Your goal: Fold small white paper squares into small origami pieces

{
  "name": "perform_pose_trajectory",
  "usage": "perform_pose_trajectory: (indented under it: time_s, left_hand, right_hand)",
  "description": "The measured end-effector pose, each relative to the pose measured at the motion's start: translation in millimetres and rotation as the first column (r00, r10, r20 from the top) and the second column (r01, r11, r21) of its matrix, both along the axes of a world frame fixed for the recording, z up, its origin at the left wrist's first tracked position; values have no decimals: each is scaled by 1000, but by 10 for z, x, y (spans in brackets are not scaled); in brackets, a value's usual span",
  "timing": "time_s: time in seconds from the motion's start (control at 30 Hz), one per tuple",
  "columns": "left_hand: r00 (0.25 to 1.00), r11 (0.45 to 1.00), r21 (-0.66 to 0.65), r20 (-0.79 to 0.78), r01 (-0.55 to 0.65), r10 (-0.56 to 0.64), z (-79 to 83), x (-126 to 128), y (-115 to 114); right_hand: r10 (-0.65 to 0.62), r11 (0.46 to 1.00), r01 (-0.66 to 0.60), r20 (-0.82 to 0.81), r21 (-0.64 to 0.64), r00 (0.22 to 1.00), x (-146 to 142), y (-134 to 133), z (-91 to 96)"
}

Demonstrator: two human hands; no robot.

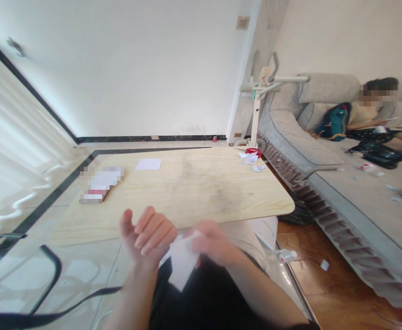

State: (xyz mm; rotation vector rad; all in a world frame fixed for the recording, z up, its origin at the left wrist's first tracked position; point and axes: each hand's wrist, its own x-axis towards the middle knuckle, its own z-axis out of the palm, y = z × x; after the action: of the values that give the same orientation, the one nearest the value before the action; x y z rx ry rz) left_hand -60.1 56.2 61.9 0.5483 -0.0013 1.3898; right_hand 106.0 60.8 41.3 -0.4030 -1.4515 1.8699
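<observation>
One white paper [183, 263] is pinched in the grip of the right hand [213, 243], near the edge of the bench [145, 190]. Beside it, the left hand [152, 233] is loosely curled, thumb apart.

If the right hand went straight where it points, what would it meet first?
Likely the left hand, just past the paper the right hand holds; depth is hard to judge.
</observation>
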Motion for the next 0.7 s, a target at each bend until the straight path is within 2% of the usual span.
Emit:
perform_pose_trajectory:
  time_s: [0.07, 0.1, 0.17, 0.23, 0.27, 0.33, 0.37, 0.43, 0.5, 0.6, 0.7]
  left_hand:
    - [987, 993, -103, -156, -64, 47, 34, -31, 43]
    - [955, 984, -127, -283, -127, 87, 26, -18, 62]
    - [812, 965, -64, -556, -253, 176, -35, 60, 88]
    - [603, 949, 67, -758, -307, 249, -122, 178, 92]
    - [508, 952, 97, -827, -290, 240, -162, 238, 86]
    - [383, 944, 116, -893, -310, 236, -216, 338, 68]
    - [351, 936, 119, -905, -333, 239, -232, 372, 59]
    - [342, 915, 114, -904, -386, 257, -255, 410, 47]
    - [373, 905, 91, -890, -416, 261, -282, 422, 44]
    - [420, 906, 50, -875, -419, 243, -340, 425, 46]
    - [415, 912, 56, -878, -407, 239, -391, 430, 50]
  right_hand:
    - [-252, 965, 251, -7, -69, 968, 5, 59, -60]
    - [-387, 918, 385, -6, -99, 922, -2, 90, -81]
    - [-599, 793, 596, 15, -127, 801, -24, 145, -106]
    - [-695, 711, 693, 35, -115, 718, -46, 179, -117]
    - [-707, 700, 708, 49, -96, 706, -52, 186, -119]
    - [-695, 713, 699, 81, -43, 714, -58, 181, -117]
    - [-684, 725, 688, 98, -17, 723, -57, 174, -114]
    - [-665, 744, 668, 128, 28, 736, -57, 159, -111]
    - [-649, 758, 650, 150, 45, 746, -61, 157, -119]
    - [-627, 771, 637, 170, -6, 760, -73, 179, -161]
    - [-626, 764, 643, 172, -61, 760, -75, 207, -212]
